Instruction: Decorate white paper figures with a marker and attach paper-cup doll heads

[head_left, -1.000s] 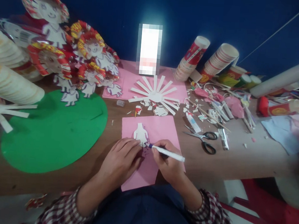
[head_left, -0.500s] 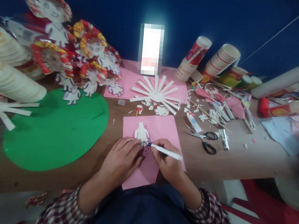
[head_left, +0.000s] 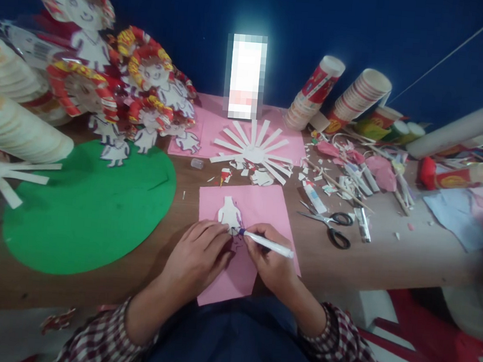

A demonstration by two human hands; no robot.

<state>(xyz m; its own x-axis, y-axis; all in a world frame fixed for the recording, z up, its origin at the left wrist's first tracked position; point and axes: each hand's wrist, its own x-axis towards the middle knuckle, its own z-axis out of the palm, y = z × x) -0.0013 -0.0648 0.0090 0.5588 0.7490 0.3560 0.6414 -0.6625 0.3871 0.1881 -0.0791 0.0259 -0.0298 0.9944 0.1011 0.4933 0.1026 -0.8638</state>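
A small white paper cutout point(head_left: 229, 211), shaped like a doll's body, lies on a pink sheet of paper point(head_left: 264, 205). My left hand point(head_left: 198, 250) rests flat over the sheet's left side, fingers stretched out, their tips against the cutout's lower edge. In my right hand point(head_left: 271, 258) is a white marker pen point(head_left: 270, 244) with a dark blue end, held in a writing grip. The pen's tip is at the cutout's lower right edge. Dark pen strokes show on the pink sheet around it; part of the cutout is hidden by my fingers.
Scissors point(head_left: 332, 227) lie right of the sheet, near paper scraps point(head_left: 262, 177). Beyond is a white fan of paper strips point(head_left: 252, 151). At left are a green oval sheet point(head_left: 92, 208), paper dolls point(head_left: 86, 29) and stacked cups point(head_left: 28, 125). More cups point(head_left: 358, 101) stand back right.
The view has shifted very slightly. Both hands, the pen and the cutout stay in nearly the same place, the pen tip perhaps a touch higher.
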